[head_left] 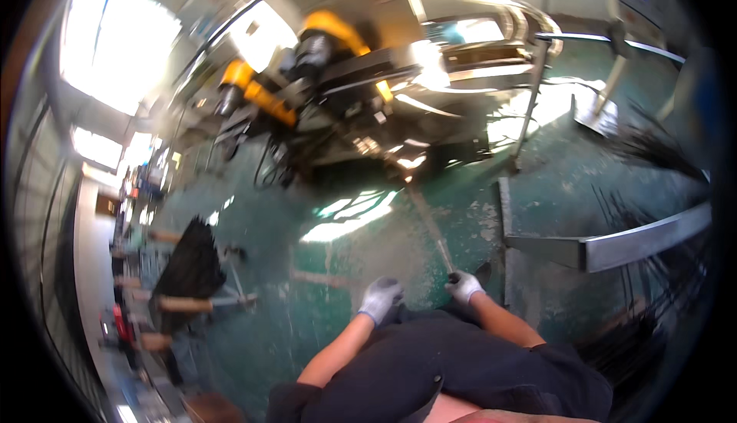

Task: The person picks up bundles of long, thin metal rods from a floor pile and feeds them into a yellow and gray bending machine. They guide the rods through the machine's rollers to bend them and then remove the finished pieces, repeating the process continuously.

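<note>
My right hand (463,286), in a white glove with dark fingertips, is closed around the near end of a thin metal rod (436,235). The rod slants away to the upper left, toward the machine, where its far end blurs into a bright orange-white spot. My left hand (381,299), gloved the same way, hangs in front of my dark clothes with its fingers curled in. Nothing shows sticking out of it, and it is apart from the rod.
Ahead stands a machine (361,108) with yellow-and-black arms (332,31). A grey metal frame (587,252) and bundles of dark thin rods (637,292) lie to the right. At the left, a pile of dark rods (190,258) rests on a stand. The green floor (269,269) is worn.
</note>
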### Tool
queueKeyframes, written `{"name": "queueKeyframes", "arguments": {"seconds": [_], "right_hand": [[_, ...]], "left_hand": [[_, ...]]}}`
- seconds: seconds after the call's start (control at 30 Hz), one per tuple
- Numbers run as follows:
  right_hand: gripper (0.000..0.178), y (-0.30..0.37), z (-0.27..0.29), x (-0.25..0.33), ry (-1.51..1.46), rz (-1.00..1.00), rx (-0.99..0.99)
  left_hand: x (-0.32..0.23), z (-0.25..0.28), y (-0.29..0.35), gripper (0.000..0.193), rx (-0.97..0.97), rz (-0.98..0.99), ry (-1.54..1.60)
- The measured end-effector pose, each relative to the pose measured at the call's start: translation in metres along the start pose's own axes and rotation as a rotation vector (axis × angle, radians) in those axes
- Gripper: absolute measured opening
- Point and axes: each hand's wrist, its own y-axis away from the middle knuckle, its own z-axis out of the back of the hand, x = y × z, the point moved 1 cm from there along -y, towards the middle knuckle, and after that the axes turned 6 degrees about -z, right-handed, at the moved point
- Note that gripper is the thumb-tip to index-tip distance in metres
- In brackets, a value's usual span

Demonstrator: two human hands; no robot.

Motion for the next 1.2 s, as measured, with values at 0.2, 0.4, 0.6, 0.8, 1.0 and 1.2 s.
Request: {"name": "queueKeyframes", "arguments": {"seconds": [0.2, 0.4, 0.6, 0.8, 1.0, 1.2], "right_hand": [[0.034, -0.010, 0.044, 0.056, 0.650, -0.074, -0.172], [0.022, -0.026, 0.028, 0.029, -0.072, -0.415, -0.453], [0.013, -0.013, -0.094, 0.052, -0.028, -0.488, -0.299], [0.021, -0.046, -0.209, 0.174, 0.762, -0.244, 0.107], [0.038, -0.283, -0.285, 0.214, 1.600, 0.250, 0.147], [0.058, -0.264, -0.527, 0.581, 0.794, 0.350, 0.115]], "left_hand": [[0.065, 0.095, 0.014, 0.045, -0.025, -0.314, -0.383], [0.124, 0.237, 0.018, 0.038, -0.259, -0.224, -0.167], [0.189, 0.361, 0.024, 0.029, -0.499, -0.033, 0.221], [0.204, 0.432, 0.003, 0.025, -0.633, -0.044, 0.578], [0.222, 0.498, -0.011, 0.035, -0.620, 0.046, 0.625], [0.198, 0.631, -0.008, 0.026, -0.946, -0.047, 0.419]]}}
